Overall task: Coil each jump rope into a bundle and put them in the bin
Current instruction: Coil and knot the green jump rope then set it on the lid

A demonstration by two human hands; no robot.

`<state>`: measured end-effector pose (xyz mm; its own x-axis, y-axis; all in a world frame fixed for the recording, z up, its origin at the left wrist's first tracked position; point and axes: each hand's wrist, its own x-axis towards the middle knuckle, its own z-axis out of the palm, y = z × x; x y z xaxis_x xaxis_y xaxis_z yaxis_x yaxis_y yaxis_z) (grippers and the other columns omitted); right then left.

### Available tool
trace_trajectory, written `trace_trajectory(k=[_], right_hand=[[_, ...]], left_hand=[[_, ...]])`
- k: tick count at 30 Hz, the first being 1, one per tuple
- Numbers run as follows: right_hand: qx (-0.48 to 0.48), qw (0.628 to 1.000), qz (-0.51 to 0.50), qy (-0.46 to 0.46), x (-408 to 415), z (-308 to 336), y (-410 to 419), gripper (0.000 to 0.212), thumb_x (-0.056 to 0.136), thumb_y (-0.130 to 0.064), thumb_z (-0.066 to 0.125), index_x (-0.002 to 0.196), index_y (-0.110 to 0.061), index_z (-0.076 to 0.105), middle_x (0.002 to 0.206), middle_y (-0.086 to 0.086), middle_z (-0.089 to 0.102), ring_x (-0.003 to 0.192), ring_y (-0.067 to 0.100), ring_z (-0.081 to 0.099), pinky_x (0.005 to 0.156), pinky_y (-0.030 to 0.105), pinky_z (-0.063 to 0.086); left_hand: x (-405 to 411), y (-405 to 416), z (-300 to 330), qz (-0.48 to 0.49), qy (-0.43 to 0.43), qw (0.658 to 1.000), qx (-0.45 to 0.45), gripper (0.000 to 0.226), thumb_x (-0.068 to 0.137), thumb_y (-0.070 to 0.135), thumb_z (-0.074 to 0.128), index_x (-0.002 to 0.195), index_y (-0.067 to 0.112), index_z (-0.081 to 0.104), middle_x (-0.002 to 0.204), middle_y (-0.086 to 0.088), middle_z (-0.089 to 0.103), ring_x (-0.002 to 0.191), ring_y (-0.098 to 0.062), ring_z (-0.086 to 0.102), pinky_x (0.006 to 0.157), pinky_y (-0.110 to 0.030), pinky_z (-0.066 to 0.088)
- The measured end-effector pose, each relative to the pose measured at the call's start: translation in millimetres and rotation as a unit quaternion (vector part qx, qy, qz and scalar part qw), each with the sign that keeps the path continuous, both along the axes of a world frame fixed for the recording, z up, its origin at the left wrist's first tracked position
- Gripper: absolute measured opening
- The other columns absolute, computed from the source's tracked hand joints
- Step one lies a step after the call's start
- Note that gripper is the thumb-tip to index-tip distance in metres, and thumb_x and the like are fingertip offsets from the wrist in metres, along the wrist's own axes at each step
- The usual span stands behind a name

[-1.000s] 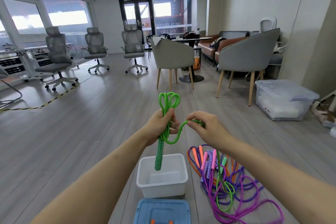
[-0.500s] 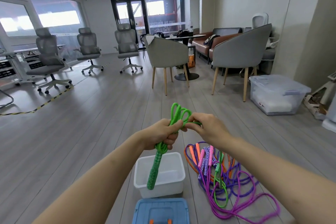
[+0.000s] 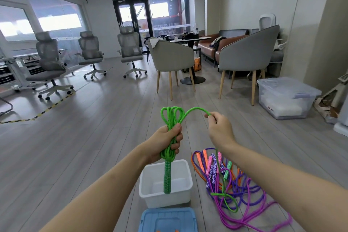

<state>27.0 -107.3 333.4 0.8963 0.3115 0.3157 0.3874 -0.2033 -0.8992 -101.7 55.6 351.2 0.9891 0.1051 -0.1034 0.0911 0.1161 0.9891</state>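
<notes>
Green rope (image 3: 170, 118) bundle in raised left hand (image 3: 165, 142)

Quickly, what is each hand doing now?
Left hand: grip closed around the coiled green braided jump rope.
Right hand: pinches that rope's free strand.

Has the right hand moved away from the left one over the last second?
Yes. The right hand, pinching the green rope, has drawn out to the right of the left hand. It was touching that fist before; now a rope arc spans the gap between them.
</notes>
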Motion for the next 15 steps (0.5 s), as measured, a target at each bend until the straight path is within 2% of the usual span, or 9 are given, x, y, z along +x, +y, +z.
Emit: trace_trajectory(k=[2, 5, 8, 10, 13, 15], right_hand=[[0.028, 0.999, 0.025, 0.033, -13, 4, 11, 0.028, 0.108, -0.015, 0.042, 0.115, -0.024, 0.068, 0.081, 0.003, 0.056, 0.059, 0.008, 0.044, 0.051, 0.019, 0.035], [0.101, 0.988, 0.072, 0.087, -34, 13, 21, 0.03, 0.103, -0.012, 0.054, 0.105, -0.038, 0.068, 0.068, -0.009, 0.061, 0.062, 0.008, 0.054, 0.059, 0.027, 0.044], [0.146, 0.978, 0.084, 0.124, -46, 15, 27, 0.011, 0.096, -0.011, 0.068, 0.103, -0.019, 0.07, 0.078, 0.0, 0.068, 0.062, 0.011, 0.06, 0.054, 0.023, 0.044], [0.158, 0.976, 0.083, 0.129, -51, 16, 29, 0.006, 0.091, -0.013, 0.075, 0.096, -0.012, 0.071, 0.077, 0.003, 0.071, 0.061, 0.012, 0.063, 0.052, 0.02, 0.044], [0.151, 0.974, 0.104, 0.131, -56, 19, 29, 0.003, 0.091, -0.007, 0.072, 0.091, -0.007, 0.075, 0.073, 0.011, 0.071, 0.061, 0.011, 0.061, 0.051, 0.018, 0.046], [0.142, 0.972, 0.115, 0.146, -55, 19, 29, 0.011, 0.095, -0.001, 0.065, 0.095, -0.005, 0.075, 0.068, 0.01, 0.065, 0.055, 0.01, 0.057, 0.051, 0.018, 0.047]], left_hand=[[4, -6, -3, 0.048, -0.025, 0.998, 0.009, 0.029, 0.108, 0.035, 0.047, 0.085, 0.016, 0.049, 0.073, 0.001, 0.051, 0.054, -0.012, 0.042, 0.056, -0.028, 0.045], [9, -12, -6, 0.113, -0.061, 0.991, 0.025, 0.032, 0.108, 0.033, 0.048, 0.082, 0.015, 0.053, 0.072, -0.002, 0.051, 0.059, -0.015, 0.047, 0.057, -0.03, 0.045], [14, -16, -8, 0.164, -0.095, 0.981, 0.034, 0.03, 0.108, 0.03, 0.05, 0.086, 0.011, 0.056, 0.07, -0.002, 0.052, 0.059, -0.015, 0.05, 0.058, -0.033, 0.047], [17, -17, -9, 0.196, -0.113, 0.974, 0.028, 0.026, 0.107, 0.028, 0.052, 0.091, 0.008, 0.059, 0.069, -0.002, 0.051, 0.057, -0.014, 0.051, 0.058, -0.033, 0.048], [22, -16, -10, 0.208, -0.125, 0.97, 0.026, 0.028, 0.107, 0.028, 0.053, 0.1, 0.004, 0.065, 0.066, -0.004, 0.052, 0.056, -0.015, 0.051, 0.057, -0.032, 0.048], [24, -18, -14, 0.21, -0.116, 0.97, 0.038, 0.029, 0.106, 0.028, 0.053, 0.1, 0.004, 0.067, 0.063, -0.004, 0.053, 0.056, -0.018, 0.051, 0.057, -0.033, 0.046]])
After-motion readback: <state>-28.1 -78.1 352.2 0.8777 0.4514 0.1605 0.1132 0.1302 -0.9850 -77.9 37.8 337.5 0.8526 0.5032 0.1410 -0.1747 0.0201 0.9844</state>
